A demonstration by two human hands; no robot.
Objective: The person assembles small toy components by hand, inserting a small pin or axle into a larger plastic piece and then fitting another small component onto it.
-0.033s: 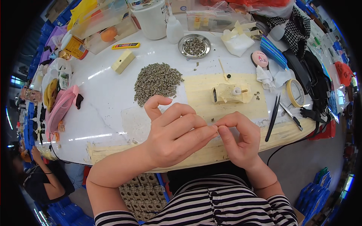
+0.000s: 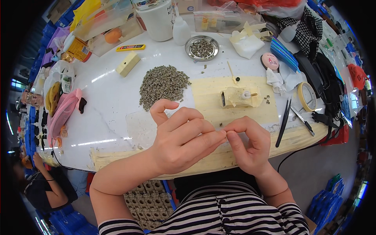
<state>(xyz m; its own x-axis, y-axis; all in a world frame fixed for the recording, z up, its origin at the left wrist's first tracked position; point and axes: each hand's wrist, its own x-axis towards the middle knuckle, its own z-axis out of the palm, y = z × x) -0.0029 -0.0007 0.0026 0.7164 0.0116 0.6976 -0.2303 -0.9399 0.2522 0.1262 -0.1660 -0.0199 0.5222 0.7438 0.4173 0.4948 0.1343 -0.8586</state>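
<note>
Over the front of the table, my left hand (image 2: 182, 141) and my right hand (image 2: 250, 147) meet at the fingertips. Each pinches with thumb and index finger, and whatever lies between them is hidden or too small to name. The other left fingers are loosely bent. Just beyond the fingertips lies one tiny dark metal-looking piece (image 2: 221, 124). Farther off stands a small block wrapped in cream tape (image 2: 239, 96) with a short brass-coloured pin at its side. Left of it spreads a heap of small grey-brown metal-looking parts (image 2: 163, 86).
A round metal dish (image 2: 202, 47) holds more small parts. Black tweezers (image 2: 283, 123), a craft knife (image 2: 302, 120) and a tape roll (image 2: 307, 96) lie at right. A cream block (image 2: 128, 64) sits at left. A tray of metal blocks (image 2: 149, 199) is below the table edge; another person (image 2: 49, 184) sits far left.
</note>
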